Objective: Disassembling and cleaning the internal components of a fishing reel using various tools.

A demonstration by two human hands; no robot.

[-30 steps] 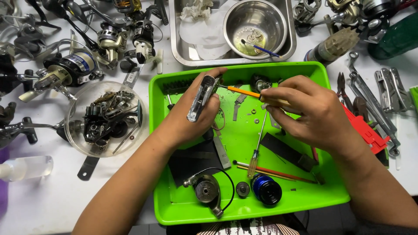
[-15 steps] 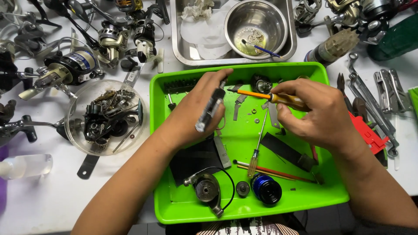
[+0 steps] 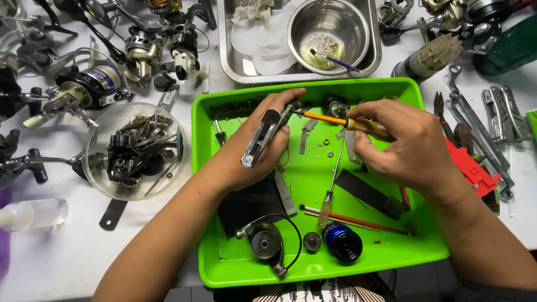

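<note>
1. White and crowded, the worktable (image 3: 50,263) carries a bright green tray (image 3: 313,268) just in front of me, with fishing reels (image 3: 89,92) strewn over its far left.
2. My left hand (image 3: 251,151) is curled around a slim grey metal reel part (image 3: 263,137), thumb on one side and fingers on the other, holding it tilted above the far left part of the tray.
3. My right hand (image 3: 408,148) is closed on the amber handle of a small screwdriver (image 3: 349,123); its orange shaft points left and the tip touches the far end of the grey part.
4. On the tray floor near me lie a round spool with a wire bail (image 3: 265,243), a blue spool (image 3: 341,241) to its right, and a second screwdriver with a red handle (image 3: 329,196) between my hands.
5. Beyond the tray sits a steel pan (image 3: 229,56) holding a steel bowl (image 3: 327,33) with a little brush in it.
6. Left of the tray, a clear round dish (image 3: 137,151) is heaped with dark reel parts.
7. Wrenches and pliers (image 3: 481,134) lie to the right, beside a red plastic piece (image 3: 472,168).
</note>
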